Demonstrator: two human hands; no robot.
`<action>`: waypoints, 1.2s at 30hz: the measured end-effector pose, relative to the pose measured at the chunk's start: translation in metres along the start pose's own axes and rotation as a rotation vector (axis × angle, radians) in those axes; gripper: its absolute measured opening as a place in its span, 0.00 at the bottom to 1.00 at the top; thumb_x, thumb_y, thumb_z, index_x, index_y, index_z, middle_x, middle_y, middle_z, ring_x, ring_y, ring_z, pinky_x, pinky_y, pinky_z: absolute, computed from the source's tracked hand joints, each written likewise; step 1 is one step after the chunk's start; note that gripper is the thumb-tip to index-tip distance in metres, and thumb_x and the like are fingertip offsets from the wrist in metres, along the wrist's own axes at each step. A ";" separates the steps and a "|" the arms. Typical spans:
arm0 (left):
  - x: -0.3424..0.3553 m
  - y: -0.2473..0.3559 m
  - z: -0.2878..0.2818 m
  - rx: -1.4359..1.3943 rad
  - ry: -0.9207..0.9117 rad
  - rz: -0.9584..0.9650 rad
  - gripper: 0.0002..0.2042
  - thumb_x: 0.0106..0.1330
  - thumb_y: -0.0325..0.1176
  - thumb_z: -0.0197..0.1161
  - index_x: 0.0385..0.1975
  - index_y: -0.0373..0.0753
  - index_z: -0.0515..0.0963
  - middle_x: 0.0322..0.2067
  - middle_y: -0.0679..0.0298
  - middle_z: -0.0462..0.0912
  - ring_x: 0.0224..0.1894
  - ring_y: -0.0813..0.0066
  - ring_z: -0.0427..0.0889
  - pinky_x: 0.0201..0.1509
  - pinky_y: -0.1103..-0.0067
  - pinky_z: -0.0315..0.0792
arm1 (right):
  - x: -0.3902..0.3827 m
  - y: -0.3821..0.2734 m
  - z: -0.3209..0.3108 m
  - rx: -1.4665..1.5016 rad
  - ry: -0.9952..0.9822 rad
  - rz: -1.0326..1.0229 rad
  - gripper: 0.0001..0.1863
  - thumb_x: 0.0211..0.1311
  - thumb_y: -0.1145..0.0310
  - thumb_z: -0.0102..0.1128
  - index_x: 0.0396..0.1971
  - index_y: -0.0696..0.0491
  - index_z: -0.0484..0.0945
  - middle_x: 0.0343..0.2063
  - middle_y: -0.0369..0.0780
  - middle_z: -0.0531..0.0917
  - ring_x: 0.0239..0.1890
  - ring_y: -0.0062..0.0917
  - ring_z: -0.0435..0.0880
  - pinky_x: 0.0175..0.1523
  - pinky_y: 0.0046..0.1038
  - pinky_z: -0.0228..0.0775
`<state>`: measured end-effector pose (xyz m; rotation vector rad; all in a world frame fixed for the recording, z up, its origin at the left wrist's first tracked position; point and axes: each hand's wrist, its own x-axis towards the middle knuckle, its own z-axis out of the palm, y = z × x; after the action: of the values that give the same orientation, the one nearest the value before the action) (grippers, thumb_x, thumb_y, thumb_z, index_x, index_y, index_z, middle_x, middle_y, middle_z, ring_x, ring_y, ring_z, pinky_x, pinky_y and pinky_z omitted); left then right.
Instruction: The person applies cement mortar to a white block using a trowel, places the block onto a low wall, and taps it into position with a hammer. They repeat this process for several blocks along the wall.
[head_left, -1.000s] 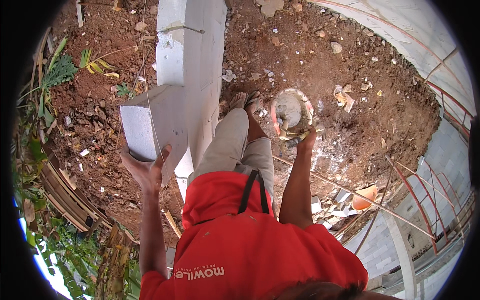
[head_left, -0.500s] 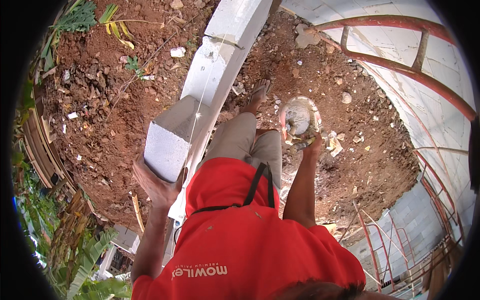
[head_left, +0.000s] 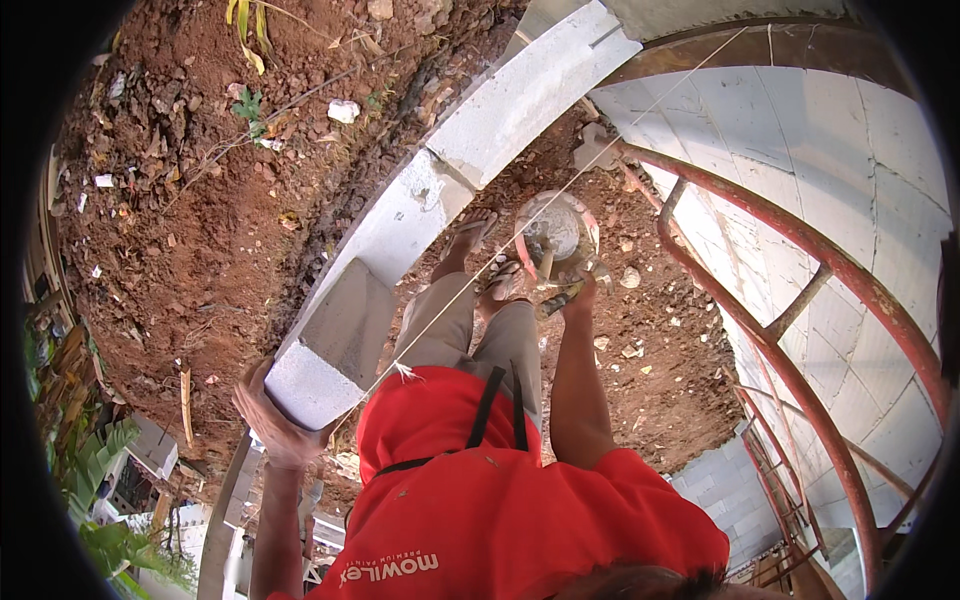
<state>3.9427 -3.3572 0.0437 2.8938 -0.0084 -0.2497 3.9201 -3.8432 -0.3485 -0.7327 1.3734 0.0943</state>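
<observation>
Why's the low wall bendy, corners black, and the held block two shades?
In the head view, fisheye bending curves the low wall; in the head view, the round image leaves the corners black; in the head view, the block at the left hand has a bright end and a greyer face, probably from light.

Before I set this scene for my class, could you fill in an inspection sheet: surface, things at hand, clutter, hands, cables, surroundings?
Surface: reddish-brown soil, uneven, on both sides of a pale block wall.
Things at hand: pale block, on or just above the wall, contact unclear; bucket on the ground holding grey mix.
Clutter: white lump, yellow leaves, wooden stick, scattered stones.
Hands: left hand grips the block's near end; right hand is by the bucket's near rim, its grip unclear.
Cables: nothing seen; a pale string crosses the view diagonally.
Surroundings: rusty red metal frame before a pale wall at right; greenery at lower left.
</observation>
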 end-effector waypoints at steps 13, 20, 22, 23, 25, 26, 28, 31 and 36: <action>-0.005 -0.004 0.005 0.029 0.022 -0.004 0.50 0.51 0.57 0.74 0.69 0.34 0.61 0.58 0.46 0.71 0.56 0.46 0.72 0.62 0.52 0.63 | 0.089 -0.047 0.115 -0.275 -0.182 0.062 0.10 0.61 0.66 0.65 0.38 0.51 0.76 0.30 0.35 0.77 0.34 0.31 0.80 0.51 0.41 0.80; -0.011 -0.014 0.009 0.045 0.044 0.025 0.54 0.47 0.52 0.78 0.72 0.34 0.57 0.61 0.45 0.71 0.58 0.43 0.74 0.62 0.53 0.66 | 0.179 -0.012 0.104 -0.425 -0.299 0.121 0.17 0.58 0.69 0.65 0.47 0.51 0.74 0.40 0.40 0.79 0.42 0.35 0.83 0.54 0.39 0.79; -0.017 -0.015 0.009 0.007 0.000 -0.050 0.54 0.46 0.51 0.79 0.72 0.34 0.59 0.61 0.45 0.71 0.60 0.43 0.74 0.64 0.54 0.66 | 0.185 -0.014 0.103 -0.468 -0.345 0.075 0.16 0.59 0.69 0.65 0.47 0.52 0.74 0.39 0.40 0.78 0.44 0.36 0.83 0.54 0.39 0.79; -0.022 -0.017 0.011 0.009 0.035 -0.055 0.53 0.46 0.51 0.79 0.71 0.33 0.60 0.61 0.44 0.71 0.60 0.43 0.74 0.65 0.55 0.66 | 0.187 -0.016 0.104 -0.486 -0.366 0.053 0.16 0.59 0.69 0.65 0.47 0.52 0.74 0.39 0.40 0.78 0.44 0.36 0.84 0.55 0.40 0.79; -0.031 -0.027 0.018 -0.019 0.103 -0.037 0.52 0.46 0.52 0.79 0.71 0.32 0.61 0.61 0.44 0.71 0.62 0.43 0.73 0.67 0.56 0.65 | 0.211 -0.026 0.100 -0.500 -0.289 0.099 0.15 0.62 0.67 0.64 0.46 0.54 0.75 0.39 0.40 0.79 0.47 0.38 0.84 0.58 0.43 0.76; -0.041 -0.029 0.023 -0.020 0.122 -0.032 0.51 0.49 0.51 0.77 0.71 0.32 0.60 0.62 0.44 0.70 0.62 0.43 0.73 0.66 0.57 0.66 | 0.213 -0.028 0.098 -0.543 -0.281 0.076 0.15 0.63 0.66 0.65 0.46 0.55 0.76 0.38 0.40 0.80 0.45 0.38 0.85 0.58 0.43 0.76; -0.037 -0.025 0.020 -0.005 0.078 -0.098 0.50 0.50 0.51 0.76 0.72 0.32 0.60 0.63 0.45 0.70 0.62 0.44 0.73 0.66 0.58 0.66 | 0.227 -0.031 0.101 -0.631 -0.231 0.019 0.14 0.66 0.63 0.63 0.46 0.56 0.78 0.41 0.43 0.83 0.47 0.40 0.86 0.58 0.43 0.75; -0.035 -0.028 0.021 0.008 0.097 -0.039 0.48 0.53 0.50 0.73 0.72 0.31 0.60 0.64 0.45 0.69 0.63 0.46 0.73 0.66 0.58 0.67 | 0.246 -0.038 0.091 -0.807 -0.154 -0.038 0.16 0.66 0.62 0.65 0.47 0.57 0.78 0.41 0.44 0.84 0.46 0.40 0.86 0.54 0.39 0.75; -0.029 -0.023 0.020 0.064 0.053 -0.082 0.50 0.51 0.52 0.75 0.72 0.32 0.60 0.63 0.47 0.68 0.64 0.47 0.68 0.69 0.55 0.61 | 0.247 -0.053 0.042 -1.435 -0.079 -0.688 0.25 0.59 0.54 0.73 0.45 0.62 0.84 0.43 0.48 0.83 0.47 0.42 0.84 0.54 0.39 0.75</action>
<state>3.9102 -3.3392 0.0242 2.9672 0.1142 -0.1906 4.0376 -3.9483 -0.5507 -2.3095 0.7321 0.5801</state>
